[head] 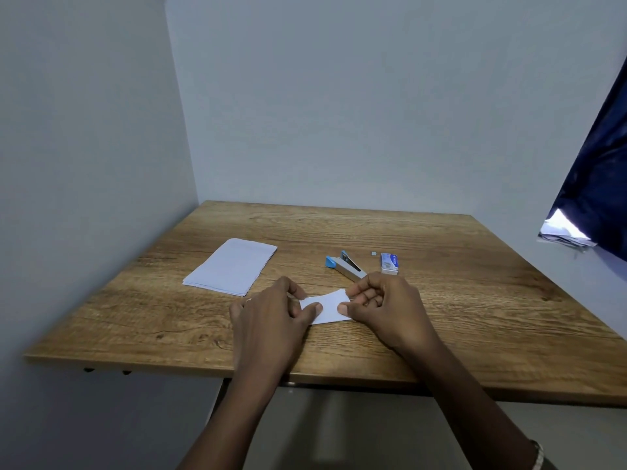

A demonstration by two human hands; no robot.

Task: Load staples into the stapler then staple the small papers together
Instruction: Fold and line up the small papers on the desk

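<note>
Both hands pinch the small papers (pixel 327 308) just above the desk (pixel 475 317) near its front edge, left hand (pixel 271 317) and right hand (pixel 386 308) at opposite ends, seemingly squaring them for the stapler (pixel 346 266) lying just behind.

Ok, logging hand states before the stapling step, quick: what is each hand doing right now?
Left hand: closed on the left end of the small papers.
Right hand: closed on their right end.
</note>
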